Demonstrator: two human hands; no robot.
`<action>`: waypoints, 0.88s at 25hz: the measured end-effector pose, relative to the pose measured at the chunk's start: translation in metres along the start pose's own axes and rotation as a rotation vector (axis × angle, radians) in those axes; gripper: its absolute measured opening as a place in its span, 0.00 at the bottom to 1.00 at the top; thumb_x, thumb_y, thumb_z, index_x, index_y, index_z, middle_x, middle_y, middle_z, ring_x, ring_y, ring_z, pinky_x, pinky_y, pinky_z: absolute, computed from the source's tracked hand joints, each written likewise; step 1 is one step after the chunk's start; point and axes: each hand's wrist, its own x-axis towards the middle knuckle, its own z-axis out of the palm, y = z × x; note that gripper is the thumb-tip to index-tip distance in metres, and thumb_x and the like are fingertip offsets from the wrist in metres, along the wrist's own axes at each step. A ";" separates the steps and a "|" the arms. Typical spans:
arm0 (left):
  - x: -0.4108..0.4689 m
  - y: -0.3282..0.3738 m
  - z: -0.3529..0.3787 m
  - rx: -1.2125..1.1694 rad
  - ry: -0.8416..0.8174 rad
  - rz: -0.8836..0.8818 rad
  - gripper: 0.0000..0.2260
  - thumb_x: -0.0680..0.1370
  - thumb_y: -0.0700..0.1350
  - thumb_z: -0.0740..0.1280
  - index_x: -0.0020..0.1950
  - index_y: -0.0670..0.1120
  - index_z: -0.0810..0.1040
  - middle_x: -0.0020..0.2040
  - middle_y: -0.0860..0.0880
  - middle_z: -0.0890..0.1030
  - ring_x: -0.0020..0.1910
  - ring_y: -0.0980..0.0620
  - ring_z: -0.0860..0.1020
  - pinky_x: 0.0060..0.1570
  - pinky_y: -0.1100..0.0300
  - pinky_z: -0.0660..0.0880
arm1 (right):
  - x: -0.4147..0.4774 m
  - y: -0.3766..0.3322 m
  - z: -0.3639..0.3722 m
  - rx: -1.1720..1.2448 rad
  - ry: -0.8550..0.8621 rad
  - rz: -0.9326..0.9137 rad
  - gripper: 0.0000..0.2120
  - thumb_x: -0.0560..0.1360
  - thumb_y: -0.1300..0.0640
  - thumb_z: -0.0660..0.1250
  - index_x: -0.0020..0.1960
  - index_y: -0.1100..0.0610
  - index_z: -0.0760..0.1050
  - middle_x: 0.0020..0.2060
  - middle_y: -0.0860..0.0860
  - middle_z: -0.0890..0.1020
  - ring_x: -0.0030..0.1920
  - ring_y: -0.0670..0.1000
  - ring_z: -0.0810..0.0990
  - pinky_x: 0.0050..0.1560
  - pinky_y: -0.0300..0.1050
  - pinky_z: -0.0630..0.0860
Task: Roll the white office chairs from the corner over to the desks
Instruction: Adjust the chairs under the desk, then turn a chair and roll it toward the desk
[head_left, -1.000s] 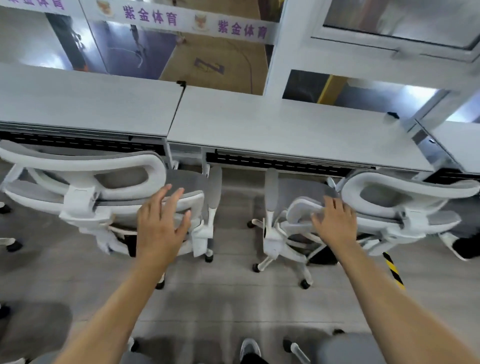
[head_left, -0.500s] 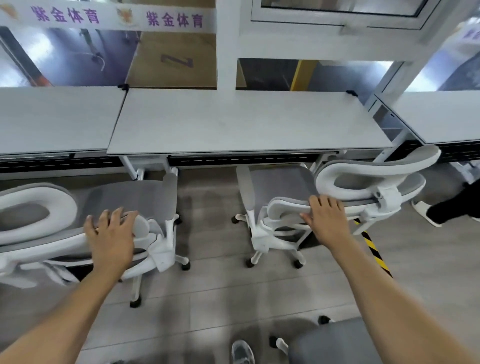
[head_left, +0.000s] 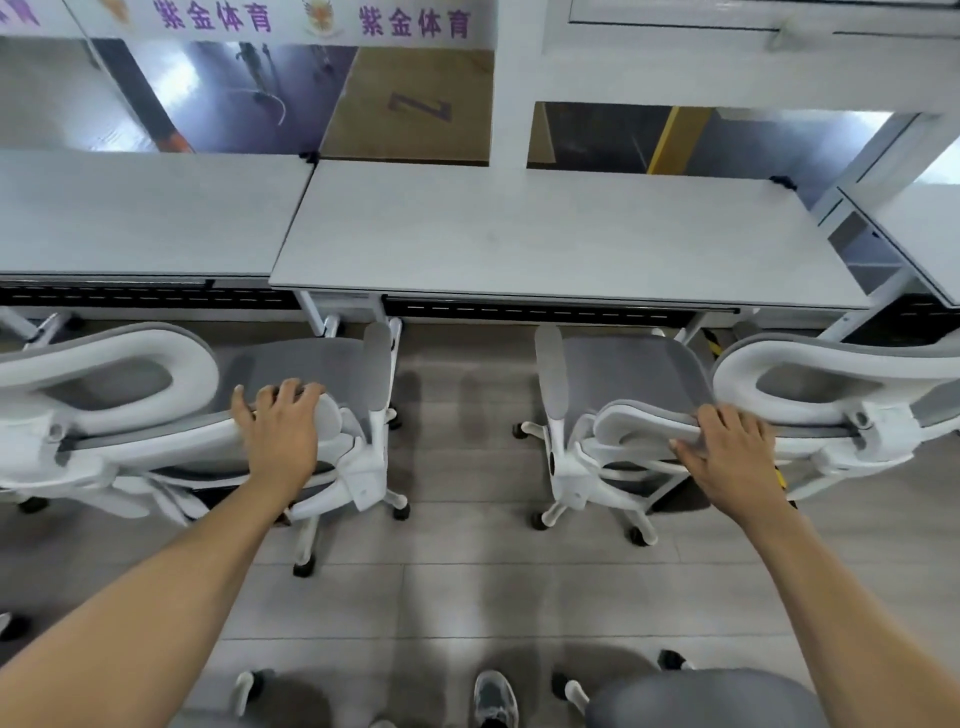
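- The left hand (head_left: 280, 436) rests on the top edge of the backrest of the left chair (head_left: 156, 415), its fingers (head_left: 291, 395) curled over the white frame and gripping it.
- The right hand (head_left: 732, 457) lies on the backrest edge of the right chair (head_left: 649, 415); its fingers (head_left: 711, 421) are spread and press on the white rim, the thumb tucked under the edge, so the grip looks loose but closed on the frame.
- Both chairs stand on the grey plank floor (head_left: 467, 587), each facing the desks with its grey mesh seat toward them.
- The left chair's seat front is near the gap between the left surface (head_left: 135, 213) and the middle surface (head_left: 545, 234); its castors stand just short of the desk leg.
- The right chair sits before the right half of the middle surface, its seat front close under that edge.
- Each chair has a white looped headrest turned outward, away from the other chair.
- A grey shoe (head_left: 493, 696) shows at the bottom, between the arms, beside the seat of another chair (head_left: 701, 699).
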 end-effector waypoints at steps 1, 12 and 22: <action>0.001 0.001 -0.002 0.005 -0.018 -0.003 0.19 0.72 0.33 0.68 0.59 0.48 0.78 0.59 0.42 0.79 0.61 0.36 0.74 0.72 0.34 0.49 | 0.001 0.000 -0.001 0.010 -0.016 0.010 0.15 0.75 0.46 0.70 0.50 0.57 0.72 0.46 0.57 0.77 0.49 0.63 0.76 0.54 0.58 0.68; -0.016 -0.010 -0.017 0.004 -0.119 -0.001 0.22 0.76 0.36 0.66 0.68 0.51 0.72 0.68 0.46 0.74 0.73 0.41 0.65 0.76 0.38 0.48 | 0.008 -0.058 -0.021 0.193 -0.101 0.025 0.18 0.75 0.53 0.69 0.63 0.56 0.74 0.59 0.58 0.80 0.59 0.63 0.76 0.62 0.61 0.71; -0.206 -0.075 -0.145 -0.307 0.117 -0.306 0.14 0.79 0.47 0.64 0.65 0.53 0.74 0.64 0.52 0.76 0.61 0.45 0.72 0.60 0.50 0.66 | -0.056 -0.357 -0.084 0.785 -0.149 -0.572 0.17 0.76 0.58 0.69 0.64 0.53 0.75 0.58 0.51 0.80 0.57 0.56 0.78 0.57 0.49 0.69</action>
